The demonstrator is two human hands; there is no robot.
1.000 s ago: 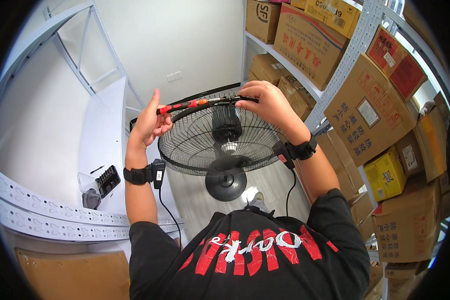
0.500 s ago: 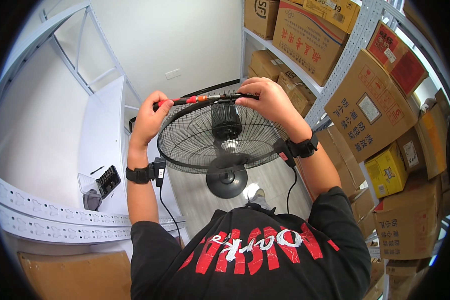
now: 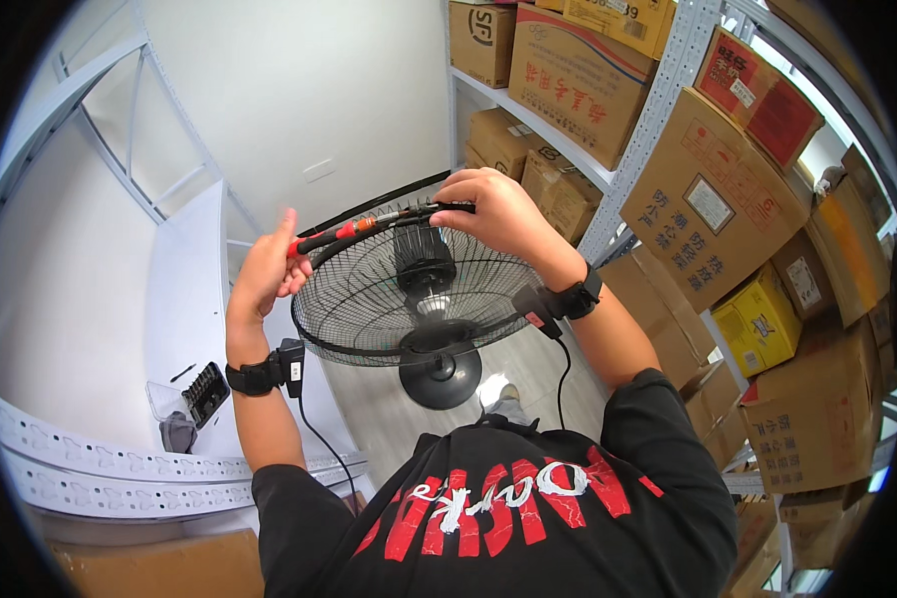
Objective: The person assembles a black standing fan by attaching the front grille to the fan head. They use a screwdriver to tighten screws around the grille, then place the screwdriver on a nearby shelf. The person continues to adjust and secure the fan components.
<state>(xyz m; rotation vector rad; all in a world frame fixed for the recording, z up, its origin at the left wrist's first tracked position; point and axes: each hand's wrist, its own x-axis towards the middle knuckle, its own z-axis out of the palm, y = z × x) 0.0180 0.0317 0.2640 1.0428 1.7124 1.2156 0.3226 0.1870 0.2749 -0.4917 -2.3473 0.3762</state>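
A black standing fan with a round wire guard stands before me, its guard tilted face up. My left hand is at the butt of a red and black screwdriver, fingers curled around it and thumb lifted off the handle. The screwdriver lies across the guard's far rim, its shaft pointing right. My right hand is closed on the guard's rim by the screwdriver tip; its fingers hide part of the tip and whatever it meets.
On the white shelf at left lie an open black bit case and a grey cloth-like item. Shelving with stacked cardboard boxes and a yellow box rises at right. Cables hang from both wrist straps.
My left thumb has lifted from the screwdriver handle and the hand has opened somewhat. The whole view has shifted slightly; my right hand keeps its place at the rim.
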